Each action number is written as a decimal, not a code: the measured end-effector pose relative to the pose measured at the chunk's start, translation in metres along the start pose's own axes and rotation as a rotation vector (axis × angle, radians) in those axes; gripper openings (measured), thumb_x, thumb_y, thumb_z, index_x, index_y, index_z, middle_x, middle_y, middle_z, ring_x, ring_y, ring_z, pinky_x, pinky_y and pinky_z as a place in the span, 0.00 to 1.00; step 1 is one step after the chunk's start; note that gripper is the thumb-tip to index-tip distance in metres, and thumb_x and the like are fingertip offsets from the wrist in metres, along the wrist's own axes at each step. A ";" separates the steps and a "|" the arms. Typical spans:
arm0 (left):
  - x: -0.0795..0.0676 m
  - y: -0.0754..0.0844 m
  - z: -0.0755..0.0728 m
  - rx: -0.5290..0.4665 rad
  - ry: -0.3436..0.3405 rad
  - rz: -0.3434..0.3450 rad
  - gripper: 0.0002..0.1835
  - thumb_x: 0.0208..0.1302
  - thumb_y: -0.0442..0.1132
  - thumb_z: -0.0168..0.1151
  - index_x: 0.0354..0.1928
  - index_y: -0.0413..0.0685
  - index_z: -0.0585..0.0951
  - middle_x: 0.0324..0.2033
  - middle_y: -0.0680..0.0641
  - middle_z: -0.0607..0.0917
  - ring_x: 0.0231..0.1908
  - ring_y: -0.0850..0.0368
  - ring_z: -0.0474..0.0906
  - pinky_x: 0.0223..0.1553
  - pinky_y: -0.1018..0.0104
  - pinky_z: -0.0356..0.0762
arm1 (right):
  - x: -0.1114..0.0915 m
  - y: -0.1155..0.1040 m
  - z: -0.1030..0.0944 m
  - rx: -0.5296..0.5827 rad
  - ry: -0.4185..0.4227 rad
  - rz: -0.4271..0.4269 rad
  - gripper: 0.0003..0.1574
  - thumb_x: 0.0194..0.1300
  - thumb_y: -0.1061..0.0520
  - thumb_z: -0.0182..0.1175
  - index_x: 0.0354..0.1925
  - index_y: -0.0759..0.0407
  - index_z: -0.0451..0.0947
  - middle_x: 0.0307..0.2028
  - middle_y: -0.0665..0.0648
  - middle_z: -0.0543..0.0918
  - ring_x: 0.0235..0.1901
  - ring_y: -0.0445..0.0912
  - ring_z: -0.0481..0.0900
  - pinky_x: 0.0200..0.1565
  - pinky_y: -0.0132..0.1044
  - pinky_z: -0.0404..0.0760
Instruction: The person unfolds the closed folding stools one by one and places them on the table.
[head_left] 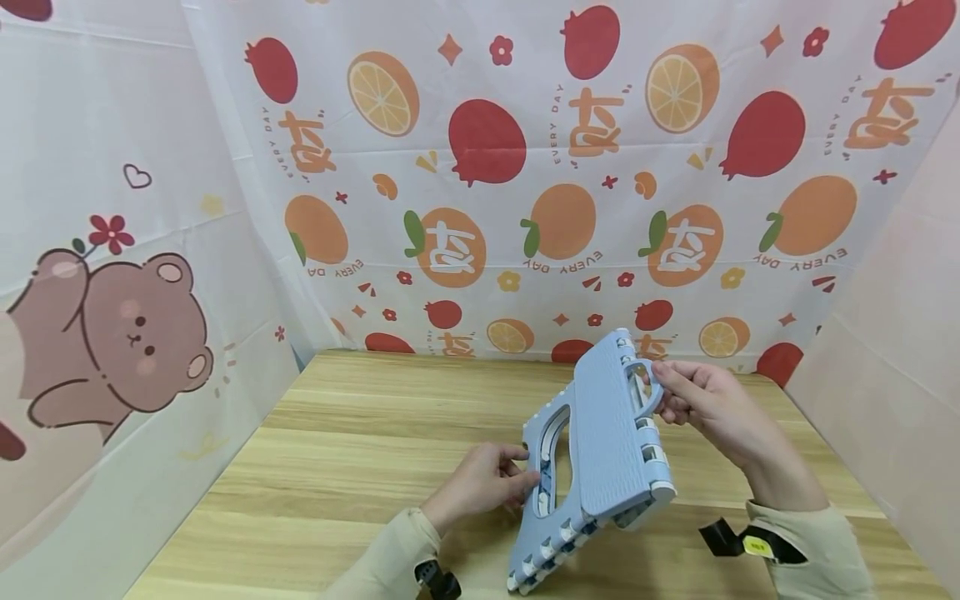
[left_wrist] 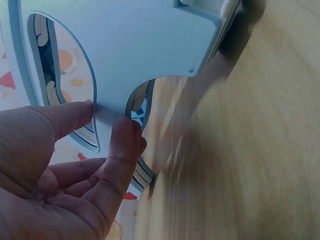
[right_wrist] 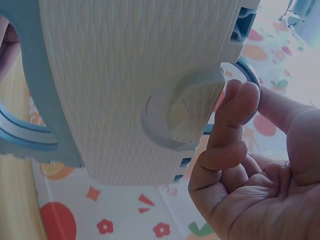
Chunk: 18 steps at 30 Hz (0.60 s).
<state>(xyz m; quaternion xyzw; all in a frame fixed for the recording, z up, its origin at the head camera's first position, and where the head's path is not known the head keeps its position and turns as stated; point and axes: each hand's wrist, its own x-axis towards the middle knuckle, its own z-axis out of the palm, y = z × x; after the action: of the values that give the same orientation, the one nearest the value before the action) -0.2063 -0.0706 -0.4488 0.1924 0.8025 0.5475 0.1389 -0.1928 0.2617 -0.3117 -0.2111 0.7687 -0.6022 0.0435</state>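
A folding step stool point(head_left: 611, 425), light blue with a white underside, stands tilted over the table, partly folded. My right hand point(head_left: 708, 404) grips the blue loop handle point(head_left: 647, 387) at its upper edge, with the thumb and curled fingers round it. My left hand point(head_left: 487, 479) pinches the stool's leg panel beside its oval cutout. In the left wrist view, my left fingers point(left_wrist: 122, 145) lie on the blue strip between two cutouts. The white textured underside point(right_wrist: 125, 90) of the seat shows in the right wrist view, with a rounded white piece near the handle.
The wood-grain table point(head_left: 337, 450) extends under and around the stool. A fruit-print curtain point(head_left: 487, 208) hangs behind it, and a bear-print curtain point(head_left: 142, 333) stands at the left. Black straps point(head_left: 753, 542) sit on the sleeves.
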 end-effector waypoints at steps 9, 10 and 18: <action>0.000 0.000 0.004 -0.026 -0.007 0.009 0.22 0.70 0.35 0.72 0.62 0.31 0.83 0.33 0.39 0.91 0.30 0.43 0.90 0.34 0.52 0.92 | 0.011 -0.012 0.014 -0.012 -0.015 -0.026 0.16 0.86 0.54 0.52 0.45 0.60 0.83 0.29 0.47 0.85 0.27 0.38 0.79 0.33 0.28 0.83; 0.000 0.001 0.005 -0.029 -0.010 0.009 0.22 0.70 0.35 0.72 0.62 0.31 0.83 0.33 0.40 0.91 0.30 0.44 0.90 0.34 0.52 0.92 | 0.013 -0.014 0.016 -0.014 -0.014 -0.022 0.16 0.86 0.53 0.52 0.45 0.60 0.83 0.29 0.47 0.85 0.27 0.38 0.78 0.33 0.28 0.82; -0.001 0.000 0.008 -0.048 -0.027 -0.016 0.23 0.72 0.36 0.71 0.64 0.32 0.81 0.34 0.43 0.90 0.30 0.46 0.90 0.34 0.52 0.92 | 0.022 -0.023 0.027 -0.090 0.011 -0.009 0.22 0.86 0.51 0.53 0.51 0.71 0.80 0.26 0.47 0.78 0.26 0.41 0.74 0.30 0.31 0.76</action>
<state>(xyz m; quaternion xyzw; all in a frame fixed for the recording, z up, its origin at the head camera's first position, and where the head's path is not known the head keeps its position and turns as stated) -0.2019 -0.0645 -0.4514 0.1900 0.7888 0.5626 0.1587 -0.1979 0.2247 -0.2929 -0.2129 0.7942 -0.5685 0.0271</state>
